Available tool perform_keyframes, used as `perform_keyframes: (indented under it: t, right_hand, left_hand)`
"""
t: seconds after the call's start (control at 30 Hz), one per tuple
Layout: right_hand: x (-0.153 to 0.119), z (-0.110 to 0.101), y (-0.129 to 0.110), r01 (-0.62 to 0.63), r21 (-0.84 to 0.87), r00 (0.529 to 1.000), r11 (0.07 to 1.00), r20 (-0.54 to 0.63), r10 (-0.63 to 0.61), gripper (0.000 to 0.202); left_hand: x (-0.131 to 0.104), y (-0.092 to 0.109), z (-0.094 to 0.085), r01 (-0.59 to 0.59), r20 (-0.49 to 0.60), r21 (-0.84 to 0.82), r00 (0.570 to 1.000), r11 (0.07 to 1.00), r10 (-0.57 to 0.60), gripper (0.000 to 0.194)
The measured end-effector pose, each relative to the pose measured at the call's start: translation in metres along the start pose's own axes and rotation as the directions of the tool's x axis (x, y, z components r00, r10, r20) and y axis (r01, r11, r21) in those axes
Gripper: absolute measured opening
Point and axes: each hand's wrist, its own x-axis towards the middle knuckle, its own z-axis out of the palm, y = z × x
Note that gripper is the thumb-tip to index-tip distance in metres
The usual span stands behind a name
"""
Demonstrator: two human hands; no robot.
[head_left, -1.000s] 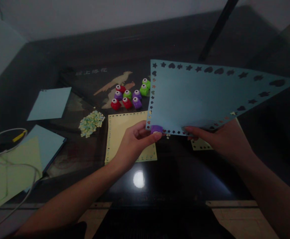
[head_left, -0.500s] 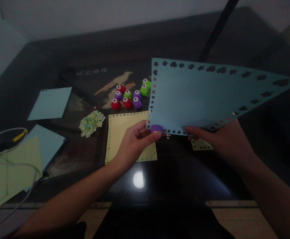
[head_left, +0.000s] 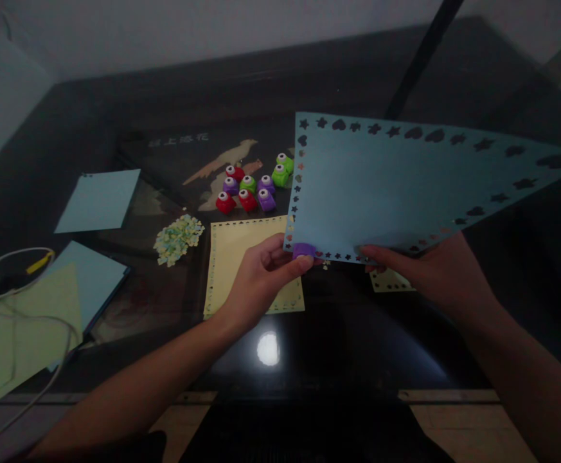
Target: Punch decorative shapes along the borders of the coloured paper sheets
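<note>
The held sheet (head_left: 381,186) is blue, bordered with stars and hearts, the held punch (head_left: 304,249) purple.

Held purple punch (head_left: 303,249) partly hidden; lettering (head_left: 178,140) seemingly blurred.

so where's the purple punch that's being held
In the head view, the purple punch is just below and right of centre, in the left hand, near the lower-left corner of the raised blue sheet.

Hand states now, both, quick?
Left hand: closed, holding the purple punch at the blue sheet's near-left corner.
Right hand: closed, pinching that sheet's near edge, thumb on top.
</note>
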Motion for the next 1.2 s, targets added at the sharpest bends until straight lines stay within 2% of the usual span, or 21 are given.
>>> perform_keyframes:
  t: [0.23,0.33,0.5,0.67,0.8,0.9,1.03,1.2]
  right_hand:
    - [0.0,-0.001,0.0,0.045,0.001,0.999,0.999,0.013,-0.045,0.016]
    - [0.0,-0.001,-0.001,0.031,0.014,0.999,0.999,0.035,-0.031,0.018]
    - [0.0,-0.002,0.001,0.01,-0.02,1.0,1.0,0.002,-0.01,0.02]
    - [0.0,-0.003,0.004,-0.025,0.031,0.997,0.999,0.074,0.023,0.015]
    - [0.001,-0.004,0.005,-0.042,0.064,0.998,0.997,0.059,0.038,0.015]
    - [0.001,-0.005,0.005,-0.094,0.072,0.991,0.993,0.1,0.087,0.017]
    - [0.002,-0.006,0.004,-0.09,0.097,0.991,0.991,0.107,0.079,0.019]
    - [0.003,-0.006,0.005,-0.13,0.209,0.987,0.969,0.125,0.105,0.021]
  left_hand:
    - [0.0,0.002,0.002,-0.018,0.002,-0.012,1.0,1.0,0.018,0.02]
    - [0.001,0.001,0.002,-0.022,0.001,-0.024,1.0,0.999,0.022,0.019]
    - [0.003,-0.001,0.004,0.007,0.004,-0.031,1.0,0.999,-0.007,0.024]
    - [0.003,-0.002,0.006,0.011,-0.003,-0.056,1.0,0.998,-0.011,0.023]
    - [0.002,-0.002,0.008,0.019,-0.008,-0.058,1.0,0.998,-0.02,0.026]
    - [0.001,-0.001,0.009,0.03,0.002,-0.07,1.0,0.997,-0.03,0.029]
    - [-0.001,0.0,0.011,0.042,0.016,-0.083,0.999,0.996,-0.041,0.031]
    - [-0.003,0.001,0.011,0.059,0.032,-0.059,0.998,0.997,-0.057,0.029]
